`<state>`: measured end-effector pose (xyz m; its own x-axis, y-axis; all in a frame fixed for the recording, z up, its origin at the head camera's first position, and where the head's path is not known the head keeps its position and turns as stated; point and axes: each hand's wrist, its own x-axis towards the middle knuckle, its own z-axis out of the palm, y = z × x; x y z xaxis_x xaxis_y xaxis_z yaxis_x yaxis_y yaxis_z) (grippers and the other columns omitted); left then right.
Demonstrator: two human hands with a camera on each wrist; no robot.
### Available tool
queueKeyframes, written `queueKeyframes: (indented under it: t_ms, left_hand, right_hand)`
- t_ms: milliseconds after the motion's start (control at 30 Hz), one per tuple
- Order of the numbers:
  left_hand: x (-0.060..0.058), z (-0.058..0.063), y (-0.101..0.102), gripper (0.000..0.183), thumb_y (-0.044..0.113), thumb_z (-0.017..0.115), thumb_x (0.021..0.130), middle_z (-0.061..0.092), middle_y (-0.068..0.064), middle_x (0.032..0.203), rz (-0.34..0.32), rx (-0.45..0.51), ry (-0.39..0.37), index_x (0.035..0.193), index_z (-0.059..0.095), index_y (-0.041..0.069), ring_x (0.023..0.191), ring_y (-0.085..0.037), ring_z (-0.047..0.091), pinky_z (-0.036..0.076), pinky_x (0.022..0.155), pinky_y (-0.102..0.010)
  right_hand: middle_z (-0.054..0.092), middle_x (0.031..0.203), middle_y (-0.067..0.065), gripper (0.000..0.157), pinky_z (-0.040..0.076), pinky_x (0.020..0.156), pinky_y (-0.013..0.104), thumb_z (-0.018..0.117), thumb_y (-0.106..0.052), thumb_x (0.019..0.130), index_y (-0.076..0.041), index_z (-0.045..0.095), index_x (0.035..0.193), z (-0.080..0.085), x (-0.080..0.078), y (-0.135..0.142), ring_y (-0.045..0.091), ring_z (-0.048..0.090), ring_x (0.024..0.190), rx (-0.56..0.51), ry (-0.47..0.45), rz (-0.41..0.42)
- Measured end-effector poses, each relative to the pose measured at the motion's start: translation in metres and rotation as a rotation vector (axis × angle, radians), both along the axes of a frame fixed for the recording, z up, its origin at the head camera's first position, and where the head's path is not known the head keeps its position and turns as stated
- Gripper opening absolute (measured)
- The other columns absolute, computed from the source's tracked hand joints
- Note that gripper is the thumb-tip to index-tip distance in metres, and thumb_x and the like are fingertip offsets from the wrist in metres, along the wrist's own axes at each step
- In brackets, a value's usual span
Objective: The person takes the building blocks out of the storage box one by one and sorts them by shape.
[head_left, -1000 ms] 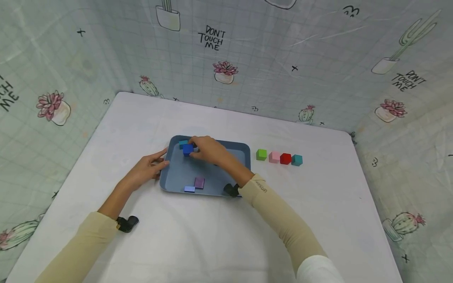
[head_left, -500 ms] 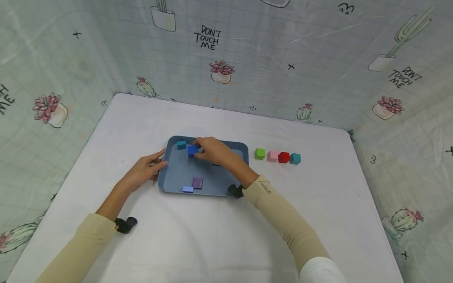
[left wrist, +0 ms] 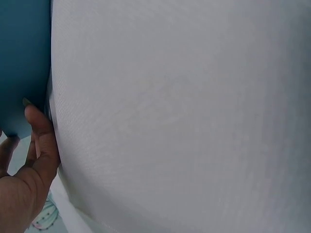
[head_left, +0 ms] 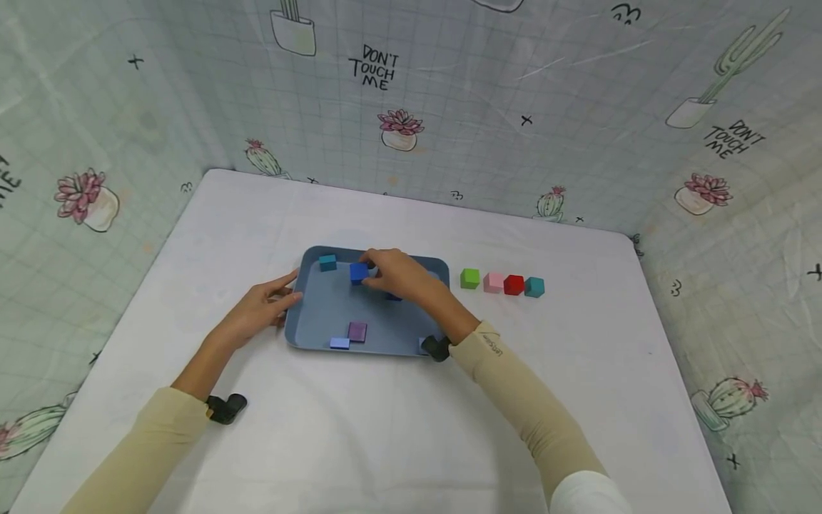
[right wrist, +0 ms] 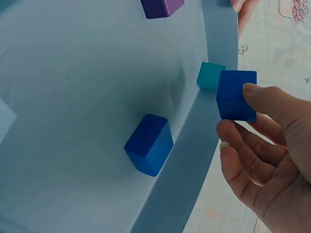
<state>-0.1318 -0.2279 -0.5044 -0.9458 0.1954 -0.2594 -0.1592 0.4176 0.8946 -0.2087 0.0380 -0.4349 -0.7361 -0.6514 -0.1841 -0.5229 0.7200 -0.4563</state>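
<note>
Between thumb and fingertips, my right hand (head_left: 404, 277) pinches a blue cube (head_left: 358, 273) over the far part of a blue-grey tray (head_left: 321, 308). In the right wrist view the thumb presses one face of the blue cube (right wrist: 233, 99), with fingertips below it. A teal block (head_left: 327, 263) sits in the tray's far left corner. Another dark blue block (right wrist: 149, 145) lies near the tray wall, partly hidden by my right hand in the head view. My left hand (head_left: 263, 308) touches the tray's left rim with thumb and forefinger; its other fingers are mostly hidden.
Near the tray's front edge lie a purple block (head_left: 357, 332) and a light blue block (head_left: 340, 343). Right of the tray stand a green cube (head_left: 469, 278), a pink cube (head_left: 494, 283), a red cube (head_left: 514, 285) and a teal cube (head_left: 534, 287) on the white-covered table (head_left: 398, 428).
My right hand has moved right with the blue cube, away from the teal block. My left hand stays at the tray's rim. The whole head view has shifted slightly.
</note>
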Motion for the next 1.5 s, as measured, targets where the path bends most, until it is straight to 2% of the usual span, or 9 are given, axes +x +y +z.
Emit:
queueKeyframes:
  t_ms: [267, 633, 1000, 1200, 1500]
  left_hand:
    - [0.000, 0.002, 0.000, 0.063, 0.028, 0.054, 0.097, 0.042, -0.023, 0.126, 0.004, 0.000, -0.004, 0.151, 0.022, 0.018, 0.106, -0.036, 0.052, 0.053, 0.073, -0.033]
    - [0.001, 0.005, 0.001, 0.063, 0.028, 0.054, 0.098, 0.041, -0.024, 0.127, 0.005, 0.000, -0.001, 0.151, 0.022, 0.017, 0.103, -0.037, 0.053, 0.053, 0.072, -0.030]
    - [0.001, 0.000, 0.001, 0.063, 0.029, 0.055, 0.097, 0.043, -0.025, 0.128, 0.008, -0.009, 0.003, 0.151, 0.023, 0.018, 0.100, -0.036, 0.056, 0.053, 0.072, -0.032]
    - [0.002, 0.001, 0.001, 0.064, 0.030, 0.054, 0.097, 0.042, -0.026, 0.129, 0.004, -0.015, 0.003, 0.151, 0.022, 0.018, 0.101, -0.037, 0.057, 0.054, 0.074, -0.033]
    - [0.001, 0.002, 0.001, 0.063, 0.029, 0.054, 0.097, 0.042, -0.025, 0.128, 0.001, -0.004, 0.001, 0.151, 0.023, 0.018, 0.105, -0.038, 0.054, 0.054, 0.075, -0.034]
  right_hand:
    - [0.060, 0.118, 0.005, 0.041, 0.049, 0.078, 0.021, 0.063, -0.021, 0.092, -0.008, 0.053, 0.130, 0.003, 0.001, 0.012, 0.011, 0.060, 0.095, -0.023, -0.007, -0.024]
    - [0.061, 0.116, 0.006, 0.041, 0.049, 0.080, 0.024, 0.065, -0.019, 0.091, -0.006, 0.054, 0.128, 0.003, 0.000, 0.024, 0.018, 0.059, 0.102, -0.047, 0.010, -0.036]
    - [0.062, 0.115, 0.006, 0.040, 0.050, 0.076, 0.023, 0.066, -0.018, 0.090, -0.004, 0.055, 0.126, -0.001, 0.001, 0.035, 0.015, 0.060, 0.097, -0.061, 0.017, -0.068]
    - [0.061, 0.117, 0.004, 0.040, 0.050, 0.076, 0.023, 0.066, -0.018, 0.090, -0.006, 0.055, 0.126, 0.000, 0.000, 0.042, 0.013, 0.060, 0.095, -0.067, 0.000, -0.114]
    - [0.060, 0.120, 0.007, 0.040, 0.050, 0.080, 0.025, 0.065, -0.018, 0.091, -0.005, 0.054, 0.127, 0.000, 0.001, 0.052, 0.019, 0.060, 0.100, -0.076, -0.007, -0.124]
